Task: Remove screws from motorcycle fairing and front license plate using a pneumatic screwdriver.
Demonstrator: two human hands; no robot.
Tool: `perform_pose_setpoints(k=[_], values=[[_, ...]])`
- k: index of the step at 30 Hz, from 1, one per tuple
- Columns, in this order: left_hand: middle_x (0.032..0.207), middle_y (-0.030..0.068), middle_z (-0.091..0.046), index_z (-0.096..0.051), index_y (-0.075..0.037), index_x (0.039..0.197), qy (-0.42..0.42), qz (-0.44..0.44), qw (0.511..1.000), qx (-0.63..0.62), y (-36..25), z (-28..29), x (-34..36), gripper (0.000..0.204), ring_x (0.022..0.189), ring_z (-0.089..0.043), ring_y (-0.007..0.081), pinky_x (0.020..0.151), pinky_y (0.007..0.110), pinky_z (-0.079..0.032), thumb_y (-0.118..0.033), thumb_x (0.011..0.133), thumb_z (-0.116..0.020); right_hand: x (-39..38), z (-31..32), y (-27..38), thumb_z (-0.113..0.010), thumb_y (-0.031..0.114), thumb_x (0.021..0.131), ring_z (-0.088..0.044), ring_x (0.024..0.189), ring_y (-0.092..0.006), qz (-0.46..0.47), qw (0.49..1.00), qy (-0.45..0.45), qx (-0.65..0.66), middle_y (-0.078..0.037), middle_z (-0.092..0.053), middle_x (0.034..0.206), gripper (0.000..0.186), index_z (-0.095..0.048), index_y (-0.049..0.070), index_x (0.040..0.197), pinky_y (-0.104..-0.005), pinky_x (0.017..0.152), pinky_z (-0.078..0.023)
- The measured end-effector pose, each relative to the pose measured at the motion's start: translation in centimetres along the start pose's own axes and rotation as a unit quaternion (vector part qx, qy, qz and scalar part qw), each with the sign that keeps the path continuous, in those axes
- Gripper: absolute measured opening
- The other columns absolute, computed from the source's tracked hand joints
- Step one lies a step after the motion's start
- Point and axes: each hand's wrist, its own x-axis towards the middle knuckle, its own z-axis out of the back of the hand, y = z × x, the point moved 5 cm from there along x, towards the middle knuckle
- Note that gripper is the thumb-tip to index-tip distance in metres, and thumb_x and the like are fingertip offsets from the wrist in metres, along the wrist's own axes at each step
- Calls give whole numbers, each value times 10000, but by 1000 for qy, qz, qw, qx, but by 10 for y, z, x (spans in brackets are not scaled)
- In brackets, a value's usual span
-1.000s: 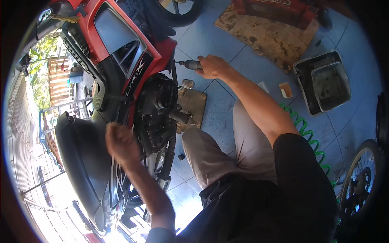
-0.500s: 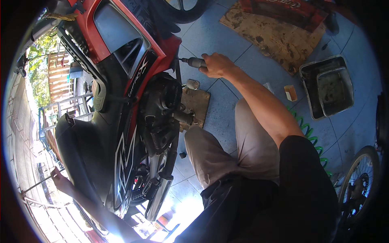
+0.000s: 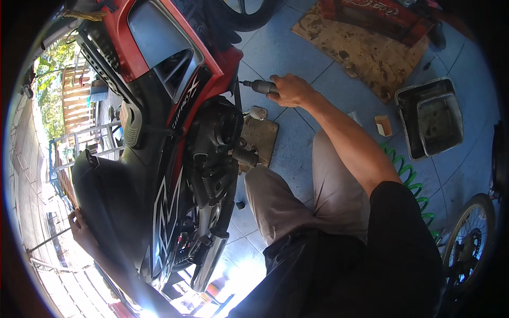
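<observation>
My right hand [image 3: 291,90] is wrapped around a screwdriver [image 3: 262,86] with a thick grey handle. Its thin shaft points left, with the tip at the lower edge of the red front fairing [image 3: 222,63] of a motorcycle; whether it touches a screw is too small to tell. The motorcycle, red and black, stands along my left side. Across its black seat [image 3: 106,196], my left hand [image 3: 82,230] rests against the far edge with fingers extended and nothing visible in them. Below the fairing lies the dark engine [image 3: 212,132], near my knee.
A dark plastic basin [image 3: 430,119] sits on the blue tiles at the right, near a small open box [image 3: 383,125] and a coiled green hose [image 3: 405,172]. Stained plywood [image 3: 366,58] bears a red crate [image 3: 379,21]. A spoked wheel [image 3: 469,236] stands at lower right.
My left hand has moved in to the seat's edge and its fingers have come up against it. The view has shifted slightly; the screwdriver stays at the fairing's edge.
</observation>
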Motion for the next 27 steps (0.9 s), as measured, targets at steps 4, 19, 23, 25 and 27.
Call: perform_pose_setpoints(k=[4, 19, 23, 25, 27], values=[[1005, 108, -707, -619, -70, 1227, -29, -130, 989, 67, -15, 3, -9, 470, 913, -663, 210, 805, 341, -513, -480, 1031, -496, -2, 0, 3, -664, 345, 913, -711, 953, -369, 5, 1000, -7, -12, -211, -712, 982, 456, -594, 27, 1232, -471, 860, -581], [1237, 205, -583, -570, 77, 1258, 45, -28, 997, 53, -40, 7, -13, 401, 1106, -638, 329, 937, 407, -537, -185, 959, -521, 5, -2, 2, -699, 355, 894, -711, 889, -400, 13, 999, -34, -15, -236, -713, 919, 536, -566, 52, 1316, -491, 822, -575], [1202, 203, -597, -590, 73, 1225, 25, -53, 996, 60, -46, 5, -17, 390, 1093, -642, 329, 911, 426, -543, -202, 958, -525, 8, -3, -2, -677, 354, 907, -711, 944, -386, 18, 999, -19, -24, -220, -714, 944, 437, -600, 48, 1209, -497, 855, -578], [1199, 200, -598, -594, 70, 1217, 26, -47, 997, 52, -50, 4, -18, 382, 1089, -643, 329, 907, 427, -543, -203, 958, -527, 15, -2, -5, -679, 360, 908, -710, 942, -386, 10, 1000, 16, -2, -221, -713, 948, 436, -602, 52, 1206, -494, 854, -575], [1192, 193, -602, -601, 63, 1201, 24, -36, 998, 38, -55, 6, -19, 367, 1081, -646, 329, 899, 428, -544, -204, 957, -531, 19, -2, -9, -681, 367, 909, -709, 940, -385, 4, 999, 48, 23, -221, -712, 953, 435, -604, 56, 1204, -492, 853, -572]])
